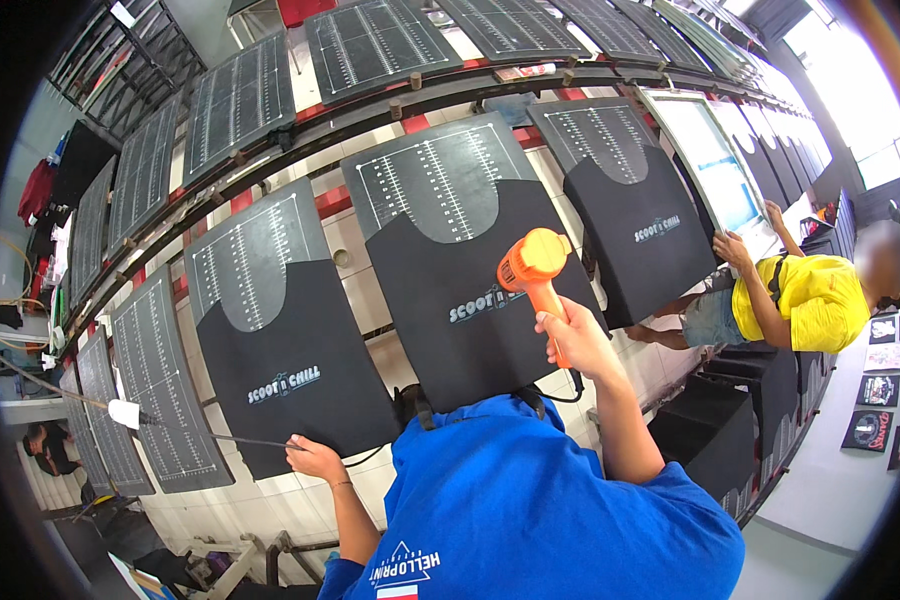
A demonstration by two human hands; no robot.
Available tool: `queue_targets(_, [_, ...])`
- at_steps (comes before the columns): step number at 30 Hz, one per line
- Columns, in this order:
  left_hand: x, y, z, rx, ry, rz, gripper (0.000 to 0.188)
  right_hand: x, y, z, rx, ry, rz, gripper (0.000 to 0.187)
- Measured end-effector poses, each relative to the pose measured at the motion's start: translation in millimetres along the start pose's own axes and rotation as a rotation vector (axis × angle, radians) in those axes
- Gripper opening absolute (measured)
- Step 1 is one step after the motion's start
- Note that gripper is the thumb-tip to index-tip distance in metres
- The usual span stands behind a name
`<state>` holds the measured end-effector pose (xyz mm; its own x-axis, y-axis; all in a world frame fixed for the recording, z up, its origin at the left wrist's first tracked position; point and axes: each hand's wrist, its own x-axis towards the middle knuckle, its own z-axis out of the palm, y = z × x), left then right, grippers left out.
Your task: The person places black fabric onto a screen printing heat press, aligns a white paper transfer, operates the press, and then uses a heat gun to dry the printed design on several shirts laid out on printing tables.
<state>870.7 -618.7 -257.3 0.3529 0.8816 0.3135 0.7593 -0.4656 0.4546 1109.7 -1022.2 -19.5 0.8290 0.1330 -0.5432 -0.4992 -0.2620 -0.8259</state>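
Note:
My right hand [585, 338] is closed around the handle of an orange blow dryer [538, 262]. Its head hangs over the light print on a black shirt [432, 330], hiding part of that print. Lower on the left, my left hand [316, 459] has its fingers closed on a thin dark cable [245, 440]. That cable runs left to a white connector [124, 413]. Just above my left hand lies another black shirt [315, 365] with the same print. Both shirts are stretched over grey boards marked with white rulers, such as the middle board [435, 170].
A person in a yellow shirt [810, 300] holds a screen frame [705, 165] at the right, beside a third printed black shirt [635, 235]. A long dark rail [400, 105] passes behind the boards. More ruled boards [378, 45] line its far side.

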Motion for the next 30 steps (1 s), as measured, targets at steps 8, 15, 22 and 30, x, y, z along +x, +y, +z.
queue_targets(8, [0.8,3.3,-2.0,-0.016,-0.018,-0.012,0.042,-1.3,4.5,8.4,-0.057,0.057,-0.031,0.024])
queue_targets(15, [1.6,5.5,-2.6,-0.019,-0.043,-0.037,0.043,-3.7,5.9,12.0,-0.038,0.026,-0.037,0.031])
queue_targets(22, [1.6,5.7,-3.4,-0.009,-0.036,-0.035,0.044,-2.7,9.8,14.8,-0.042,-0.021,-0.068,0.027])
queue_targets(30, [1.5,6.8,-3.7,-0.007,-0.037,-0.047,0.044,-4.8,9.4,10.6,-0.027,-0.008,-0.045,0.027])
